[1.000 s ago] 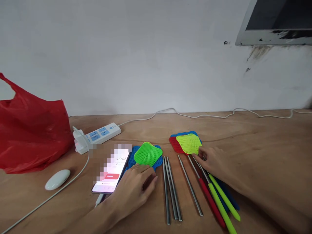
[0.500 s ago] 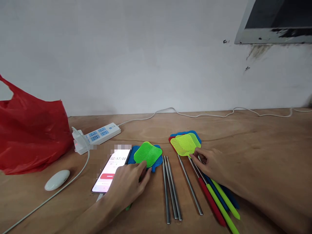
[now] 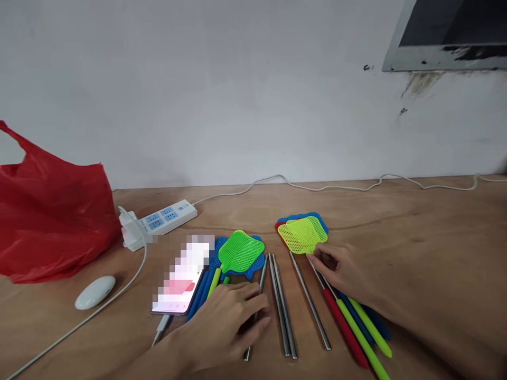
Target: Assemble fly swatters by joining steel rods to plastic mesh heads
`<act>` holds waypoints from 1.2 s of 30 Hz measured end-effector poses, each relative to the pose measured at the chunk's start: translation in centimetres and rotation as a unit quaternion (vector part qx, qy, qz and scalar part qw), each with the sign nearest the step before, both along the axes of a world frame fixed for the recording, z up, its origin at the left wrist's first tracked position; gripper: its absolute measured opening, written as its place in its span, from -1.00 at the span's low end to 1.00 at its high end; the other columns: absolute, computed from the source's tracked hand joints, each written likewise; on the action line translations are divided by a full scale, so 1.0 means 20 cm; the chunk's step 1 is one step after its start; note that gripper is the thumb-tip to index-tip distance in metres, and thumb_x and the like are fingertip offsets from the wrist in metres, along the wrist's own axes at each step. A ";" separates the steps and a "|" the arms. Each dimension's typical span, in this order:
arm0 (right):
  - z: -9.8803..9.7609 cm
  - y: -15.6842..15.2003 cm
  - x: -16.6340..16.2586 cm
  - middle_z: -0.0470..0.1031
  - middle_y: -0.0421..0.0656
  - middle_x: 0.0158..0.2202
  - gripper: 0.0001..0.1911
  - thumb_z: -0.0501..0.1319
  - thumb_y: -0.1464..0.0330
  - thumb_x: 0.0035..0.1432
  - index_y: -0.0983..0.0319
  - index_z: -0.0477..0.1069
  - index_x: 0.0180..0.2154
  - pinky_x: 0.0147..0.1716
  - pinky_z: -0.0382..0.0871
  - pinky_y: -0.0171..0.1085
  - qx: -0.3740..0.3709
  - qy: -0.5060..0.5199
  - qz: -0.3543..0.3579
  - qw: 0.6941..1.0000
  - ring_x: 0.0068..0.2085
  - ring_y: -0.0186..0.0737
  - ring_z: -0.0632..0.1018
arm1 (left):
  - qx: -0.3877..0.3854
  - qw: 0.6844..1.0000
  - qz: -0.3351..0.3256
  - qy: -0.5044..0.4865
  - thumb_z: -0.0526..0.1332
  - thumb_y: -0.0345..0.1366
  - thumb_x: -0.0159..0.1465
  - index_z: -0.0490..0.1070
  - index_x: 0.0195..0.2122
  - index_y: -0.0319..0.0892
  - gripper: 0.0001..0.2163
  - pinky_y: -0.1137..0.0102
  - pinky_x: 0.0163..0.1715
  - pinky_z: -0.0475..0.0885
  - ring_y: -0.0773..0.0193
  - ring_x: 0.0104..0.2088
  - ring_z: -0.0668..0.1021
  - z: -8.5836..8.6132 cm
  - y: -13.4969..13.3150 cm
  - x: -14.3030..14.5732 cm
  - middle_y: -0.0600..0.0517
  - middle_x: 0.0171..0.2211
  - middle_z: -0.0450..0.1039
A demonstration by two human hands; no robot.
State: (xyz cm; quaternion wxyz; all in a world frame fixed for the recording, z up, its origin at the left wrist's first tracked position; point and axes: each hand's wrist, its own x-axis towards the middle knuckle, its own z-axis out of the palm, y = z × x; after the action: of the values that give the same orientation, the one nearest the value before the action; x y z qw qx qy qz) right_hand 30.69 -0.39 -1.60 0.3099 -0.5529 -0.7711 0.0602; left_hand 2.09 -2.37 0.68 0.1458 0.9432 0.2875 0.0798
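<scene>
My left hand (image 3: 232, 322) is closed around a steel rod (image 3: 263, 274), which lies slanted on the table. Two more steel rods (image 3: 280, 306) lie just to its right, and another rod (image 3: 311, 301) rests farther right. Above my left hand is a green fly swatter head (image 3: 242, 252), on top of blue heads (image 3: 253, 268). My right hand (image 3: 336, 266) pinches the neck of a yellow fly swatter (image 3: 303, 235), which overlaps red and blue heads. Below that hand fan out red (image 3: 344, 327), yellow-green (image 3: 362, 338) and blue handles.
A lit phone (image 3: 180, 285) lies left of the blue handles (image 3: 201, 287). Behind it stands a white power strip (image 3: 174, 215) with a plug and cable. At far left are a red plastic bag (image 3: 59, 216) and a white oval object (image 3: 95, 292). A cord (image 3: 328, 188) runs along the wall.
My left hand has moved from the green swatter head down and right onto the leftmost rod, whose lower end has swung left. Swatter handles beside the phone are now uncovered. My right hand stays nearly still.
</scene>
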 end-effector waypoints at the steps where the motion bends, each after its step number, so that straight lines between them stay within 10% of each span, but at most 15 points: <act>1: 0.00 0.00 0.00 0.17 -0.33 -0.66 -0.64 0.13 0.21 0.28 0.19 0.26 -0.54 -0.54 0.00 -0.31 0.002 0.001 0.000 1.000 -0.61 -0.35 0.27 | 0.001 1.000 0.010 0.002 0.04 -0.32 0.43 0.33 -0.27 -0.12 -0.87 0.36 -0.38 0.24 0.21 -0.32 0.49 0.00 0.00 0.00 0.04 -0.31 0.42; 11: -0.01 0.00 -0.01 0.15 -0.33 -0.66 -0.63 0.13 0.21 0.29 0.19 0.24 -0.55 -0.53 0.02 -0.31 0.006 0.014 0.008 1.000 -0.60 -0.36 0.26 | 0.077 0.991 0.099 -0.038 0.08 -0.51 0.16 0.24 -0.33 -0.11 -0.86 0.38 -0.55 0.06 0.24 -0.55 0.41 -0.05 -0.03 0.01 0.09 -0.48 0.41; 18: 0.02 -0.02 -0.02 0.15 -0.33 -0.64 -0.63 0.19 0.18 0.26 0.22 0.31 -0.55 -0.54 0.02 -0.31 -0.049 0.120 0.040 0.991 -0.57 -0.38 0.22 | 0.118 0.975 0.048 -0.182 0.08 -0.54 0.19 0.12 -0.42 -0.10 -0.81 0.45 -0.54 0.15 0.34 -0.55 0.35 -0.06 -0.03 -0.01 0.16 -0.53 0.28; 24: 0.10 -0.04 -0.04 0.50 -0.21 -0.48 -0.52 0.26 0.02 0.18 0.25 0.48 -0.04 -0.64 0.12 -0.39 -0.342 0.334 0.167 0.862 -0.60 -0.41 0.29 | 0.094 0.975 -0.022 -0.201 0.10 -0.49 0.36 0.13 -0.39 -0.10 -0.78 0.46 -0.49 0.21 0.35 -0.49 0.38 -0.09 -0.05 0.01 0.15 -0.49 0.32; 27: 0.10 -0.06 -0.05 0.62 -0.11 -0.39 -0.54 0.34 0.06 0.11 0.24 0.54 -0.08 -0.65 0.23 -0.40 -0.405 0.353 0.208 0.817 -0.59 -0.40 0.38 | 0.088 0.977 -0.029 -0.193 0.08 -0.45 0.40 0.14 -0.38 -0.10 -0.79 0.47 -0.49 0.22 0.34 -0.48 0.41 -0.09 -0.06 0.01 0.13 -0.48 0.34; 36: 0.05 -0.03 -0.06 0.52 -0.21 -0.61 -0.62 0.36 0.04 0.11 0.25 0.57 -0.38 -0.69 0.22 -0.46 -0.288 0.514 0.098 0.802 -0.65 -0.43 0.39 | 0.242 0.956 0.158 -0.049 -0.07 -0.17 0.49 0.25 -0.57 -0.14 -0.54 0.38 -0.56 0.08 0.27 -0.63 0.39 0.04 0.05 -0.08 0.07 -0.66 0.31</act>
State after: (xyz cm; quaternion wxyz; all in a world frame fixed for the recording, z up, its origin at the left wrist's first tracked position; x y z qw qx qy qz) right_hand 29.48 -0.97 -0.69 0.4796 -0.4266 -0.4956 0.5852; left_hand 0.49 -1.31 1.55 -0.0878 0.8876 0.3977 0.2152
